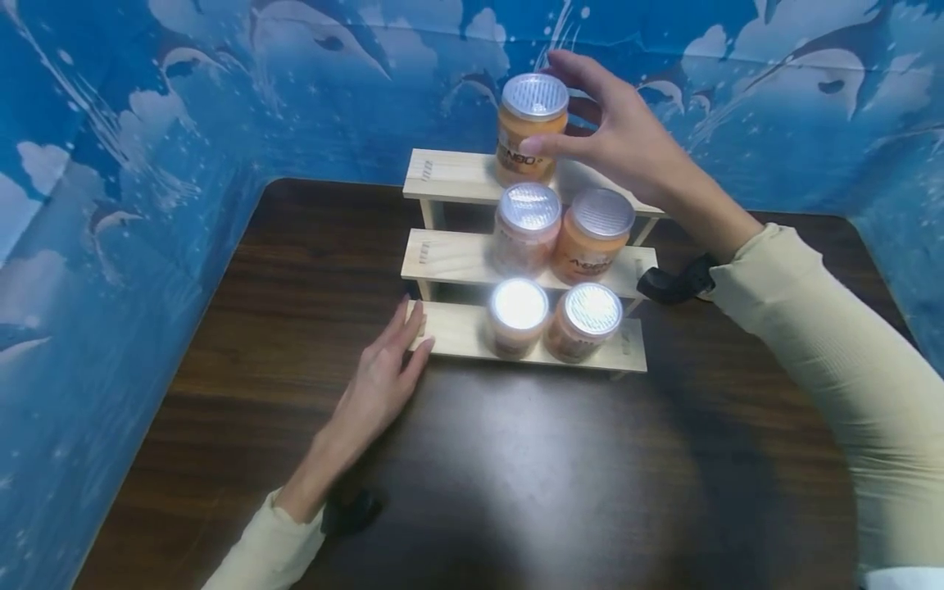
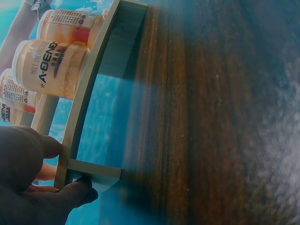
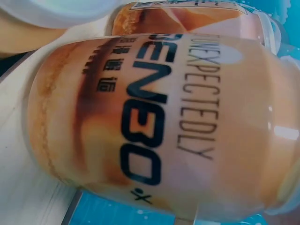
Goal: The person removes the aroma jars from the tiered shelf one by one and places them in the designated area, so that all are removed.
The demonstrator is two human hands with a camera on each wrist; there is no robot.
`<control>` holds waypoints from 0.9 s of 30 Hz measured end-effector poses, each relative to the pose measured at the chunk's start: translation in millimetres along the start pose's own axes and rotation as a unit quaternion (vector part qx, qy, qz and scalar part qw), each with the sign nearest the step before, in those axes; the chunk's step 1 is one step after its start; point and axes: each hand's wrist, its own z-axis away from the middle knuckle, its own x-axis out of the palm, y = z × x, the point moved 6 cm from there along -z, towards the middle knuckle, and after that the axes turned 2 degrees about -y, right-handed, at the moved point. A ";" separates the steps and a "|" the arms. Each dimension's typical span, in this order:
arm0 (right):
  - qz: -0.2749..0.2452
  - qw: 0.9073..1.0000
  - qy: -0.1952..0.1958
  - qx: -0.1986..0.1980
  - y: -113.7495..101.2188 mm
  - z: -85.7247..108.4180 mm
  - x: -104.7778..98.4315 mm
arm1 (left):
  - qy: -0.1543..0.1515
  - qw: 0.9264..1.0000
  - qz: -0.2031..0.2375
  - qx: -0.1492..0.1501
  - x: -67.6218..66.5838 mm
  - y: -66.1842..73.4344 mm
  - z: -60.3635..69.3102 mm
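Observation:
A jar with a ridged silver lid and orange contents [image 1: 525, 147] is at the top step of a pale wooden three-step rack [image 1: 457, 250]. My right hand [image 1: 627, 135] holds that jar from the right, its thumb across the front and its fingers behind. My left hand [image 1: 379, 373] pinches the left end of the lowest step. In the left wrist view, the thumb and fingers of the left hand [image 2: 33, 173] lie on either side of the plank [image 2: 89, 89]. One lettered jar [image 3: 140, 126] fills the right wrist view; no fingers show there.
Two jars, one pinkish [image 1: 519, 246] and one orange [image 1: 586, 254], stand side by side on the middle step. Two smaller-looking jars [image 1: 509, 340] [image 1: 571, 340] sit on the lowest step. Under the rack is a dark wooden table [image 1: 295, 328], bordered by blue dolphin-print cloth [image 1: 332, 106].

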 end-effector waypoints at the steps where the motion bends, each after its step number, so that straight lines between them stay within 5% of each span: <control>1: 0.002 1.000 -0.002 0.001 0.2 -0.2 1.0 | -0.004 1.000 0.001 -0.003 0.6 -0.4 0.4; 15: 0.054 0.998 -0.004 0.018 3.1 -7.0 8.0 | -0.015 1.000 0.002 -0.024 4.7 0.8 4.6; 27: 0.016 0.997 0.069 0.032 17.2 16.1 -34.8 | 0.009 1.000 -0.003 0.005 1.6 -2.2 0.7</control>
